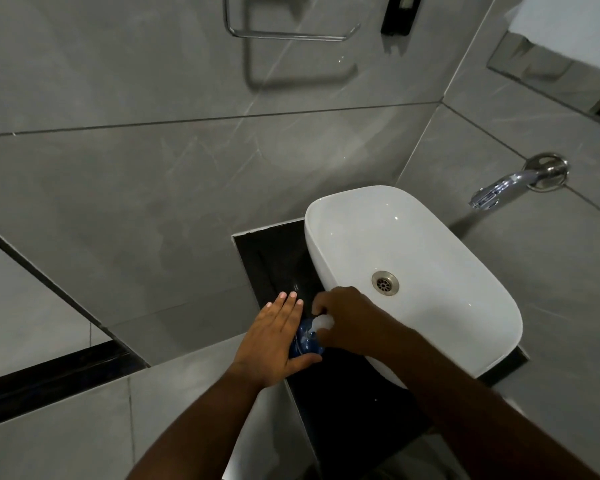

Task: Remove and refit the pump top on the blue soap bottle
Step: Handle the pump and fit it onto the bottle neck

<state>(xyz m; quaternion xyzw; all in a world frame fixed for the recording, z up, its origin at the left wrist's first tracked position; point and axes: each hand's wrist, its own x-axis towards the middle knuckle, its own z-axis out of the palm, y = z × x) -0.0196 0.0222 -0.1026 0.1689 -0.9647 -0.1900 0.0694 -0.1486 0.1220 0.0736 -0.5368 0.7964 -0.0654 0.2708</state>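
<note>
The blue soap bottle [305, 339] stands on the black counter [343, 403], just left of the white basin. My left hand [274, 341] wraps its left side, fingers stretched forward and thumb under the near side. My right hand [347, 317] comes over from the right with its fingers closed around the white pump top [323, 322], which sits on the bottle's neck. Most of the bottle's body is hidden by my hands.
A white oval basin [413, 271] with a metal drain [385, 281] fills the counter's right side. A chrome tap [499, 188] juts from the grey tiled wall. A metal towel rail [284, 32] hangs high on the wall.
</note>
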